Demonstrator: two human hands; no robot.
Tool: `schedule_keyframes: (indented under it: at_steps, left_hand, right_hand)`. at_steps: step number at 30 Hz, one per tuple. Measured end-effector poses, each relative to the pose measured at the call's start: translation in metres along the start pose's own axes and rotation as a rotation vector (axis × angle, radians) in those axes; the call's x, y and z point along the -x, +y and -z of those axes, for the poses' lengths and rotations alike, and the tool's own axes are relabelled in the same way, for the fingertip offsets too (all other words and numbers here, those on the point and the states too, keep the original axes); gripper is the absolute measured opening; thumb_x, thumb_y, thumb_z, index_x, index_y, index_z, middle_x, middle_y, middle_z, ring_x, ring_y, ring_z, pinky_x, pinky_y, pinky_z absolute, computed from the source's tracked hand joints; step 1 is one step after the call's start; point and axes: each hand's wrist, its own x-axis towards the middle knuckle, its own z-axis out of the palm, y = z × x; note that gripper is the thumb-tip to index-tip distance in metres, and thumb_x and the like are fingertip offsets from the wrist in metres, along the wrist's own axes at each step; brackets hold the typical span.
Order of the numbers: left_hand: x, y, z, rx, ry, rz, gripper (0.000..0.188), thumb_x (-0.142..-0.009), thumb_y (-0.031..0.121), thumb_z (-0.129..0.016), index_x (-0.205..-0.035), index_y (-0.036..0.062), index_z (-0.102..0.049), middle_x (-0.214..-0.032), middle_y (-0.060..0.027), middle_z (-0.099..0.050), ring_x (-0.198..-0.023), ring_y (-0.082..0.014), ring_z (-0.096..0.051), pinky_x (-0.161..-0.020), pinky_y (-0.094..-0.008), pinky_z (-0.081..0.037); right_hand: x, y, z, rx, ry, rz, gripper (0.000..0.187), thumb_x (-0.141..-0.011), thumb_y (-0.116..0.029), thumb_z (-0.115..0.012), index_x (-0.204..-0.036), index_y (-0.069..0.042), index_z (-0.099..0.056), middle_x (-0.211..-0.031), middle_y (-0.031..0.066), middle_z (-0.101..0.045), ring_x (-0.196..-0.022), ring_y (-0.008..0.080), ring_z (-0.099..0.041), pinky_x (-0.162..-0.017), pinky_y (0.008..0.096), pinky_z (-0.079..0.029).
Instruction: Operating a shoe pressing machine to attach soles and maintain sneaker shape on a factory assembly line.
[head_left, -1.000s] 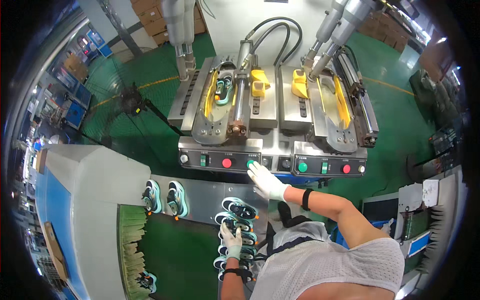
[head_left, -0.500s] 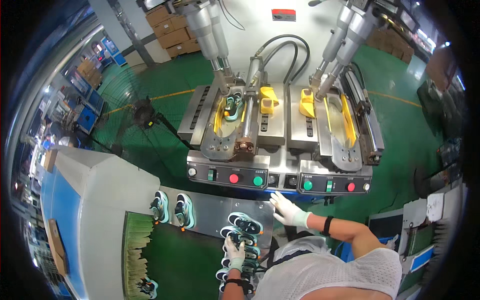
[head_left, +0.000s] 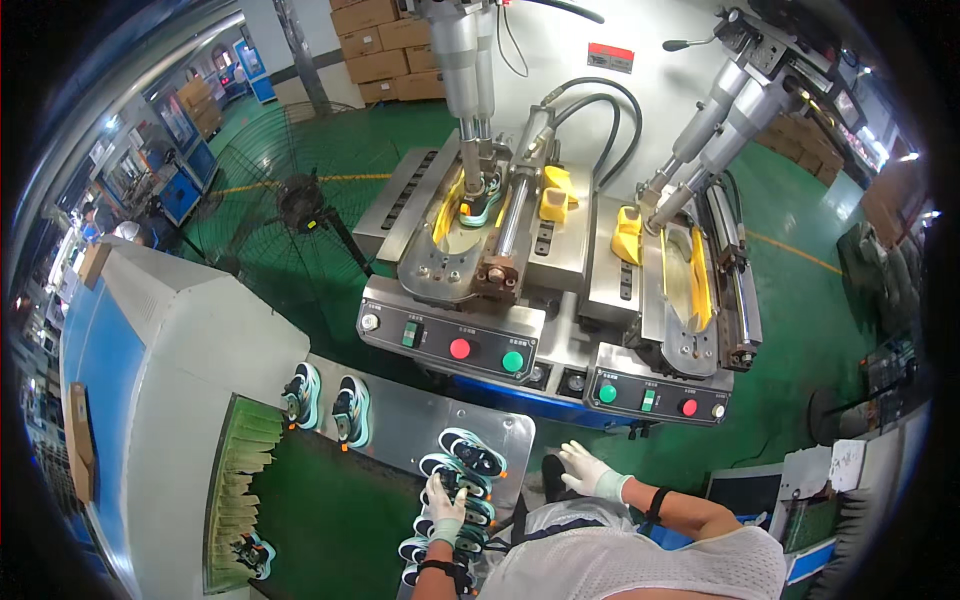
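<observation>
My left hand (head_left: pixel 446 510), in a white glove, is on a teal, black and white sneaker (head_left: pixel 474 486), its thumb and fingers around part of the upper. This sneaker lies in a row of several alike at the right end of a metal shelf. Just beyond it is another sneaker (head_left: pixel 473 452). My right hand (head_left: pixel 592 472), also gloved, is held out with fingers spread and nothing in it, right of the shelf's end. In the left station of the press machine (head_left: pixel 450 322), one sneaker (head_left: pixel 481 204) sits beneath a metal ram.
Two more sneakers (head_left: pixel 352 412) stand on the metal shelf (head_left: pixel 400 425). A white-and-blue machine housing (head_left: pixel 190 370) with a green strip curtain (head_left: pixel 240 480) is at left; a sneaker (head_left: pixel 254 555) lies by the curtain. Behind stands a black fan (head_left: pixel 300 203). The right press station (head_left: pixel 680 285) holds no sneaker.
The whole view has shifted and turned slightly. My right hand has drawn back from the press machine's front edge toward my body. My left hand stays at the same sneaker.
</observation>
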Motion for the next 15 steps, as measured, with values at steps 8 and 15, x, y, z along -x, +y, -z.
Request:
schedule_keyframes:
  at_steps: [8, 15]
  left_hand:
    - [-0.002, 0.021, 0.014, 0.059, -0.008, 0.007, 0.074, -0.081, 0.022, -0.073, -0.138, -0.0066, -0.035, -0.139, -0.0258, -0.038, -0.128, -0.0420, -0.040, -0.109, -0.0445, -0.035]
    - [0.007, 0.035, 0.020, 0.108, 0.036, 0.169, 0.076, -0.083, 0.024, -0.073, -0.143, -0.0008, -0.034, -0.141, -0.0255, -0.040, -0.132, -0.0406, -0.038, -0.110, -0.0432, -0.033]
  right_hand:
    - [-0.021, -0.011, 0.002, -0.051, -0.095, 0.024, 0.056, -0.091, -0.025, -0.055, -0.136, 0.006, -0.043, -0.146, 0.0276, -0.036, -0.141, 0.0402, -0.028, -0.115, 0.0406, -0.028]
    - [-0.056, -0.025, -0.005, -0.074, -0.130, 0.274, 0.054, -0.089, -0.021, -0.058, -0.134, 0.004, -0.043, -0.132, 0.0271, -0.048, -0.127, 0.0396, -0.045, -0.109, 0.0408, -0.036]
